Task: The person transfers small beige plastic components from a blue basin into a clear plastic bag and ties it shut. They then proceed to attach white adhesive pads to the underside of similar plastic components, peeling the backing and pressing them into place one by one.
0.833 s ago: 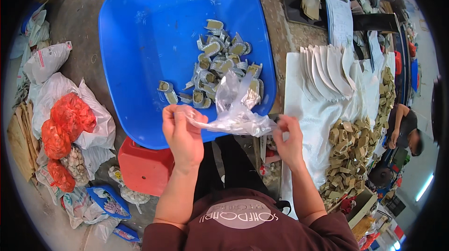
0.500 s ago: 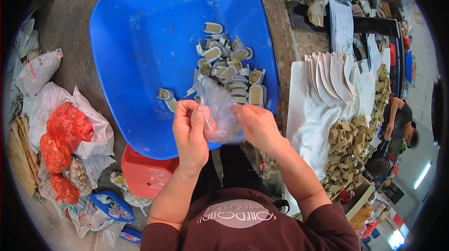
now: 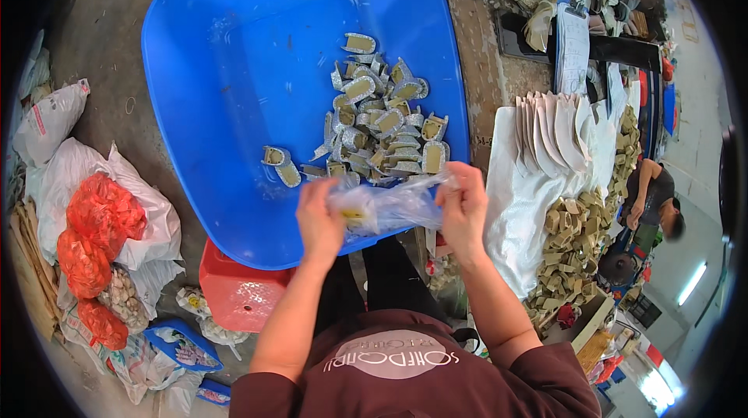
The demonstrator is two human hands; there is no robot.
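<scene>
A clear plastic bag [image 3: 389, 208] is stretched between my two hands over the near rim of a big blue tub [image 3: 234, 91]. My left hand [image 3: 319, 215] grips the bag's left end, where something small and yellow shows inside. My right hand [image 3: 461, 201] pinches the bag's right end. Just beyond the bag, inside the tub, lies a heap of several small glittery silver and tan shoe pieces [image 3: 378, 126], with two strays [image 3: 280, 165] off to the left.
A red stool [image 3: 238, 293] stands under the tub's near edge. White sacks with red net bags [image 3: 97, 239] lie at the left. To the right are fanned white insoles [image 3: 553, 134], tan cut pieces [image 3: 573, 239], and a person [image 3: 654, 196] bent over.
My hands, first apart with the bag loosely held, came close together, then spread again; the bag is now pulled flat between them, nearer the tub's rim.
</scene>
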